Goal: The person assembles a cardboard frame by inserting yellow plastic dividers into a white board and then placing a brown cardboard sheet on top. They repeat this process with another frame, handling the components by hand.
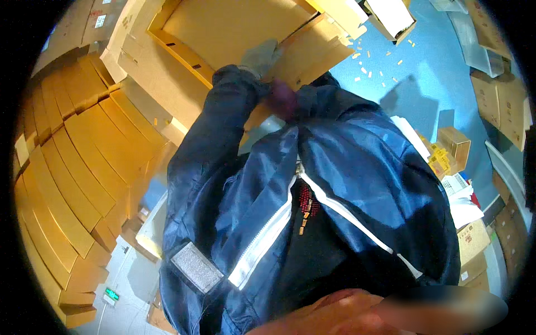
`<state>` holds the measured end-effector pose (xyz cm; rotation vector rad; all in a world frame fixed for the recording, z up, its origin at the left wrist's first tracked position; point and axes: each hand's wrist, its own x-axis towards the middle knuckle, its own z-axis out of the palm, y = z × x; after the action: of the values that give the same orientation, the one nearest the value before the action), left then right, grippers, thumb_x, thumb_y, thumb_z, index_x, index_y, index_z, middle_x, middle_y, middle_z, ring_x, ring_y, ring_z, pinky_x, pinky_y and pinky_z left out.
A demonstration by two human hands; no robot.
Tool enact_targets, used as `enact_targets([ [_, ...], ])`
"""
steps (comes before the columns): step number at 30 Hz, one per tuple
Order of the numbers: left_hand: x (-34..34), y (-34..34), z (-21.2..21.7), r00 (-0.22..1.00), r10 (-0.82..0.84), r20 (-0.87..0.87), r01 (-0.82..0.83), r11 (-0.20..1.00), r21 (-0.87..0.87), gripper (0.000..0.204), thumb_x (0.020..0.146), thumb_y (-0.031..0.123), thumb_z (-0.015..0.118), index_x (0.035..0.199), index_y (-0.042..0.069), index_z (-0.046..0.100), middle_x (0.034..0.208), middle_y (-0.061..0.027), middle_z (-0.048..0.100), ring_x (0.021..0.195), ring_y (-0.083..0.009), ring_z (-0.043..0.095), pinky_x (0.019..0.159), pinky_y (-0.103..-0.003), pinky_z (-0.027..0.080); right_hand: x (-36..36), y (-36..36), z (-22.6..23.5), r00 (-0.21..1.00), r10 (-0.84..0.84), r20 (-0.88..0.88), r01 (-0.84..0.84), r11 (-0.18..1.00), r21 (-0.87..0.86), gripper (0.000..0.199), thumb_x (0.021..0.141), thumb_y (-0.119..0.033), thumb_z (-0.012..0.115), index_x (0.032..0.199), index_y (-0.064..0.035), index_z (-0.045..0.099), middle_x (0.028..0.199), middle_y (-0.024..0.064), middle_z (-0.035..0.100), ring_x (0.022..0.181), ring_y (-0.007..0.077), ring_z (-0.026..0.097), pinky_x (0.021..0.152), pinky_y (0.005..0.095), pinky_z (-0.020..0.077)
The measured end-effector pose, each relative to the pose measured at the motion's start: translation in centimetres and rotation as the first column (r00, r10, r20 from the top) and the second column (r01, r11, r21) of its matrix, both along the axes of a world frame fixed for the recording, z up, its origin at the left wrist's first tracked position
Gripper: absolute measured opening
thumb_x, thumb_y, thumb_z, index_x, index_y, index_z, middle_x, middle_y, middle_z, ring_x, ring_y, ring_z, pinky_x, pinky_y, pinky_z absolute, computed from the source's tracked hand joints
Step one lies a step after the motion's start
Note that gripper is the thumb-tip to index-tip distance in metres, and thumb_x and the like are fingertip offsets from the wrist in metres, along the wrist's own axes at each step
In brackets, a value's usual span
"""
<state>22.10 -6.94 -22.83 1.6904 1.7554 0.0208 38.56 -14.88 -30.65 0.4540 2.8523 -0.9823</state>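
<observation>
A large open cardboard box (184, 89) stands in front of me, its brown flaps folded outward. My left hand (261, 58) reaches from a dark blue sleeve to the inner side of the box, beside a raised cardboard flap (312, 53). It shows as a greyish shape whose fingers are not distinct. My right hand (282, 99) is a purplish smear close to the left cuff, just below that flap. Motion blurs its fingers, and whether it holds anything cannot be made out.
Stacked flat cardboard pieces (84, 167) fill the left side. Small scraps (368, 70) litter the blue surface at the upper right, near a small open box (393, 22). A small carton (453, 146), white papers (460, 201) and clear plastic bins (474, 47) lie to the right.
</observation>
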Motion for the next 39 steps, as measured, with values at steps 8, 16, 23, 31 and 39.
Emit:
enact_targets([
  [8,-1.4,-1.1,-1.6,0.984,-0.114,0.138,0.027,0.855,0.518,0.031,0.095,0.028,0.054,0.116,0.007,0.061,0.116,-0.0188,0.061,0.105,-0.0409,0.059,0.090,-0.047,0.048,9.1,11.7,5.6,0.969,-0.238,0.069,0.206,0.928,0.311,0.019,0.081,-0.016,0.059,0.097,-0.0095,0.066,0.093,0.0124,0.064,0.086,0.0317,0.064,0.074,0.0453,0.0527],
  [16,-1.2,-0.3,-2.0,0.861,0.100,0.498,-0.201,0.968,0.152,0.027,0.095,0.021,0.059,0.117,0.006,0.063,0.118,-0.0157,0.062,0.109,-0.0339,0.059,0.094,-0.042,0.047,6.4,20.8,13.3,0.996,0.065,0.059,-0.078,0.962,0.261,0.010,0.086,-0.015,0.064,0.091,-0.0105,0.071,0.091,0.0128,0.068,0.087,0.0350,0.068,0.076,0.0419,0.0561],
  [23,-2.0,3.1,1.3,0.829,-0.020,0.559,0.008,1.000,0.024,0.038,0.096,0.023,0.059,0.128,0.003,0.058,0.127,-0.0145,0.061,0.109,-0.0290,0.059,0.096,-0.041,0.046,0.8,29.2,23.5,0.950,0.032,0.312,-0.083,0.985,0.154,0.033,0.075,-0.020,0.080,0.105,-0.0100,0.073,0.094,0.0148,0.072,0.089,0.0356,0.069,0.081,0.0432,0.0564],
  [31,-2.4,-7.0,11.4,0.985,0.169,0.040,-0.169,0.874,0.457,0.041,0.092,0.020,0.057,0.130,0.004,0.056,0.128,-0.0212,0.058,0.113,-0.0361,0.059,0.095,-0.047,0.047,-1.5,26.9,23.2,0.764,0.294,0.574,-0.340,0.940,-0.029,0.053,0.069,-0.035,0.083,0.115,-0.0106,0.070,0.107,0.0165,0.070,0.099,0.0357,0.067,0.086,0.0451,0.0532],
  [39,3.7,-15.0,4.6,0.989,0.111,-0.093,-0.031,0.790,0.612,0.028,0.080,0.016,0.059,0.107,0.006,0.060,0.112,-0.0119,0.059,0.098,-0.0292,0.061,0.082,-0.040,0.050,0.4,23.5,18.4,0.879,0.298,0.373,-0.339,0.939,0.049,0.065,0.071,-0.034,0.084,0.124,-0.0047,0.061,0.117,0.0181,0.062,0.113,0.0378,0.059,0.096,0.0450,0.0486],
])
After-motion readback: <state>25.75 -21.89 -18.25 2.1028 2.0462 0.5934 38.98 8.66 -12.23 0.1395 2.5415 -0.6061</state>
